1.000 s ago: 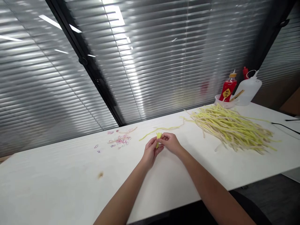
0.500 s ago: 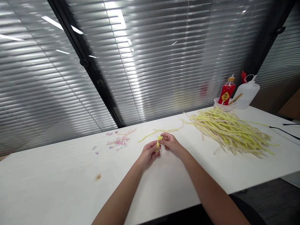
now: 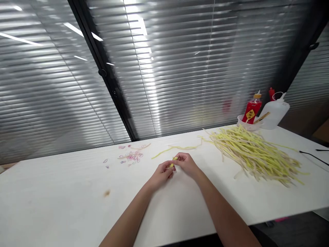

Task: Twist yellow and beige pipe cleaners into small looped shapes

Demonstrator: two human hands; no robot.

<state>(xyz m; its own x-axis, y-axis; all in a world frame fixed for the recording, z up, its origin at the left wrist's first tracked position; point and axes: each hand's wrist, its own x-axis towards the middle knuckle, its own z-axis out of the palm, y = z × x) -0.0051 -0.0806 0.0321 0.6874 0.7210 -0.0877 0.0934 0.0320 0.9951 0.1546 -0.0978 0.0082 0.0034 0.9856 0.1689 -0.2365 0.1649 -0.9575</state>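
Over the middle of the white table (image 3: 77, 192), my left hand (image 3: 162, 173) pinches a small folded piece of yellow strip (image 3: 171, 165). My right hand (image 3: 187, 163) has its fingers closed on the upper end of the same piece. The hands almost touch, and the fingers hide part of it. Just beyond them a long thin yellow strand (image 3: 164, 151) lies on the table, reaching right towards a large heap of yellow and pale strands (image 3: 254, 154). What the strands are made of I cannot make out.
Small pink and purple loops (image 3: 132, 157) lie scattered at the left back. A red bottle (image 3: 252, 111) stands in a clear bowl (image 3: 248, 126) beside a white squeeze bottle (image 3: 275, 111). Black cables (image 3: 312, 156) cross the right edge. Window blinds (image 3: 174, 68) rise behind the table.
The yellow piece looks more folded and more covered by the fingers. My hands have drawn closer together. The view has tilted slightly.
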